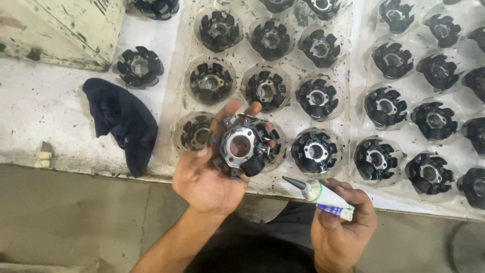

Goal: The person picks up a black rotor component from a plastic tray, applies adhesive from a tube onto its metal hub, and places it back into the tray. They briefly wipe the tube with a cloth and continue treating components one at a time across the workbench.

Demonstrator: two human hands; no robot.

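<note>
Head view: a dark cloth [124, 121] lies left of the fingers on the desk [45, 101]. A black stator core [241, 146] is cradled face-up in the left hand [209, 177] — fingers curled around it. An adhesive tube [318, 194] is gripped by the right hand [341, 222] — nozzle aimed at it, trays [353, 76] beyond.

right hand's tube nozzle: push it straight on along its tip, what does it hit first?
The right hand holds the tube with its nozzle aimed up-left. That line leads to the black ring-shaped part held in the left hand, probably its lower edge; depth is unclear, so it may pass just under it.
</note>
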